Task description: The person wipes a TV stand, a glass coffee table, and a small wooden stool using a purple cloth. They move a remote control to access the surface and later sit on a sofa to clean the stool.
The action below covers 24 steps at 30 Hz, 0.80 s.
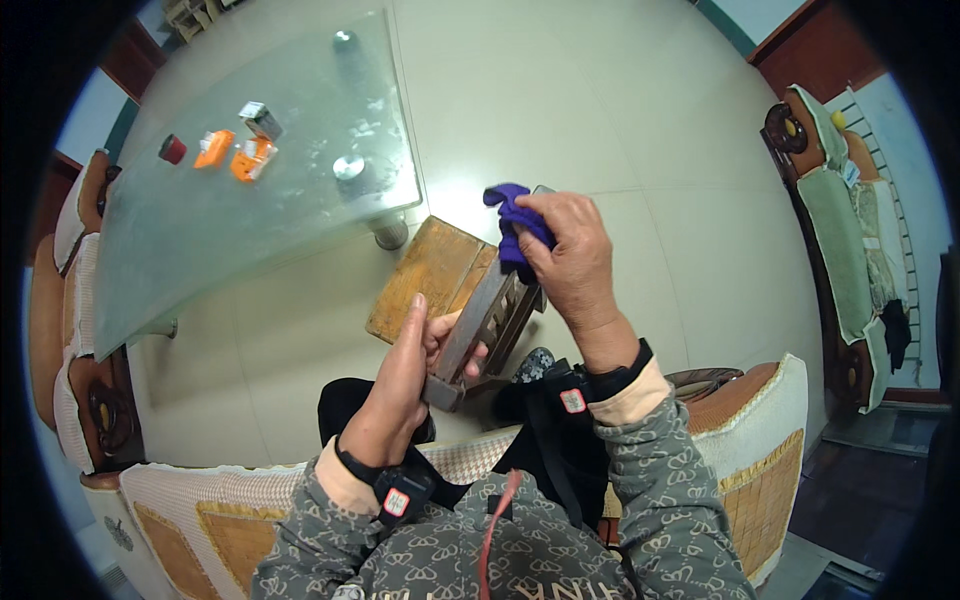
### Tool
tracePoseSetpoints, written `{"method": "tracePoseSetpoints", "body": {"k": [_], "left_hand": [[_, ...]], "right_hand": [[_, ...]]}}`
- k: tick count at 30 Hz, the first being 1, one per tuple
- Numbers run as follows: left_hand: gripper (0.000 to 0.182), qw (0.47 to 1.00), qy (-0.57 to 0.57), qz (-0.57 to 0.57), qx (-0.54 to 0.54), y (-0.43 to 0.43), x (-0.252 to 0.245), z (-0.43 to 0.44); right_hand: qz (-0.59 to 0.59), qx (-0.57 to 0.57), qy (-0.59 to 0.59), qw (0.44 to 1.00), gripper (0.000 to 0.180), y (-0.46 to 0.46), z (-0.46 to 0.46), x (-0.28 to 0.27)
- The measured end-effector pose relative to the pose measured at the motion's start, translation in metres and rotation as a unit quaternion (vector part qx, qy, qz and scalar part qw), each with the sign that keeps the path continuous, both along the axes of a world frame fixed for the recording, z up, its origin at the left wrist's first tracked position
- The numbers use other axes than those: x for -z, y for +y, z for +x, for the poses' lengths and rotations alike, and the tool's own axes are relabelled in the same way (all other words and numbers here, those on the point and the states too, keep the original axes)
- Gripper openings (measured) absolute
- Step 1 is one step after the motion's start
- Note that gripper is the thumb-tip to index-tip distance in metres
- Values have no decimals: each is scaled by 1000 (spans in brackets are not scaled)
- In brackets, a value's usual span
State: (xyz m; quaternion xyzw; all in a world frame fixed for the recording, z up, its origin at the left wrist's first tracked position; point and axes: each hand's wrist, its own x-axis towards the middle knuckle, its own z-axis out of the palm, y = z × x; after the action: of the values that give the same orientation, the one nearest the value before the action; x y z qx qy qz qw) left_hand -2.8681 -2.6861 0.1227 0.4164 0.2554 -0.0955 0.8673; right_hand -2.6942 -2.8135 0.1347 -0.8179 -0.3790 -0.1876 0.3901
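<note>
A small wooden chair (427, 281) is tilted in front of my knees, its worn yellow-brown seat facing up and its dark slatted back nearest me. My left hand (401, 371) grips the dark wooden rail (472, 319) of the back, thumb along the seat side and fingertips showing through the slats. My right hand (576, 251) pinches a bunched purple cloth (513, 225) against the far end of that rail. The cloth covers the rail's corner there. Parts of the chair's legs are hidden beneath the seat and my hands.
A frosted glass table (300, 217) stands ahead to the left, bearing two orange packets (214, 148), a small box (260, 120) and a red cup (172, 149). I sit on a padded sofa (247, 487); another sofa (832, 247) is at the right. Pale tiles (600, 135) cover the floor.
</note>
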Motion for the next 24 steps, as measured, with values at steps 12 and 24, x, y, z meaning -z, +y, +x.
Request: {"method": "tracePoseSetpoints", "body": {"k": [12, 24], "left_hand": [[91, 996, -77, 8, -41, -8, 31, -31], [87, 994, -23, -61, -91, 9, 28, -34]], "right_hand": [[-122, 27, -27, 992, 26, 2, -55, -7], [-20, -154, 28, 987, 33, -1, -182, 4]]}}
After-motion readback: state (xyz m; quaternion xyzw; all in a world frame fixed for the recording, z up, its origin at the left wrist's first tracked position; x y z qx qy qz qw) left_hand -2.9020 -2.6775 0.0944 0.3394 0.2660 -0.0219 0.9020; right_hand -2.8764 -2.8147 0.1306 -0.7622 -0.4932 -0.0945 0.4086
